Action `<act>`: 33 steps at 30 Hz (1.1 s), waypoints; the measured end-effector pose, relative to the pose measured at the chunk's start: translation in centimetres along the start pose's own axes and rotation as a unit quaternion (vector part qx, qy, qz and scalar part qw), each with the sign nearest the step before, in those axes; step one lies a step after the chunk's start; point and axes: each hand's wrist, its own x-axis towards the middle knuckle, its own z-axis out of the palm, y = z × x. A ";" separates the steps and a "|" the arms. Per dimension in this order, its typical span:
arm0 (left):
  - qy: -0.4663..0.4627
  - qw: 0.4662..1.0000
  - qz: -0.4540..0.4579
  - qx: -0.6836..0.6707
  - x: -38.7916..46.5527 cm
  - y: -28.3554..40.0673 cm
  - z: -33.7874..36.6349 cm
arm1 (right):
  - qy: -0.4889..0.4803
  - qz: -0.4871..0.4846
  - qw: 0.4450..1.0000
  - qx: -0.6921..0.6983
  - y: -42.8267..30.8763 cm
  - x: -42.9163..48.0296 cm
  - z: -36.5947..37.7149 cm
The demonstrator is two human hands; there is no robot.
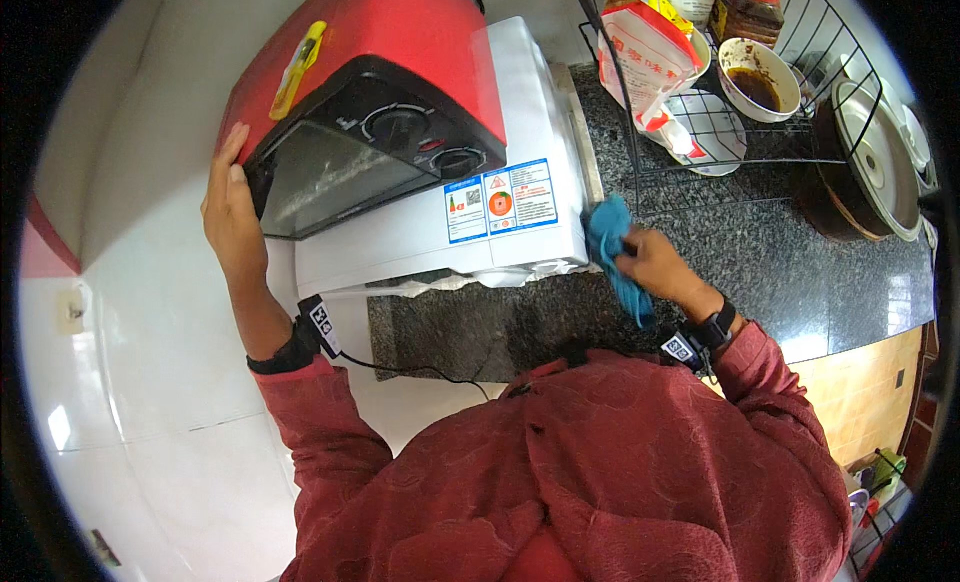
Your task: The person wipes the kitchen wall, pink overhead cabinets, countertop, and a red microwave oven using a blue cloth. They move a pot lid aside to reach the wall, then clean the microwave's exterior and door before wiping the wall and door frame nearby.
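My left hand (234, 207) rests flat along the left front corner of a red toaster oven (390, 26), its fingers on the casing. The oven has a dark glass door and black knobs. It sits on a white appliance (532, 131) that bears printed stickers. In my right hand (660, 265) is a bunched blue cloth (616, 237), held at the right front corner of the white appliance, over the dark granite countertop (720, 274). A yellow utility knife (298, 70) lies on top of the oven.
At the right stands a black wire rack (750, 162) with a red-and-white packet (645, 56), a bowl of dark liquid (757, 79) and a jar (748, 11). A large pot (847, 192) with a lid sits beside it. A white tiled wall (165, 319) bounds the left.
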 end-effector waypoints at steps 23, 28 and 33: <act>0.011 1.000 0.015 -0.005 0.0 0.0 -0.1 | 0.089 0.042 0.989 0.107 -3.3 3.2 2.1; 0.032 0.999 0.025 -0.008 -0.1 -0.5 -0.5 | 0.109 -0.161 0.980 0.031 -9.9 4.4 -1.3; 0.031 0.999 0.014 -0.011 -0.2 -0.6 -0.6 | 0.130 -0.077 0.983 -0.107 -11.9 0.6 -0.9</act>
